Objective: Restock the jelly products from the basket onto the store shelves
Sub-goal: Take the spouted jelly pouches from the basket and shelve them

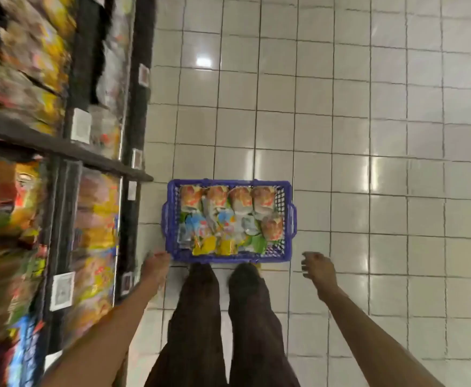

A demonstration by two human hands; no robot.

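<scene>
Two hands hang empty above the tiled floor (340, 135), the left hand (156, 265) with loose fingers just beside the blue basket (228, 257), the right hand (316, 265) loosely curled and apart from it, while jelly packs (228, 216) fill the basket standing near the shelves (61, 148).
</scene>
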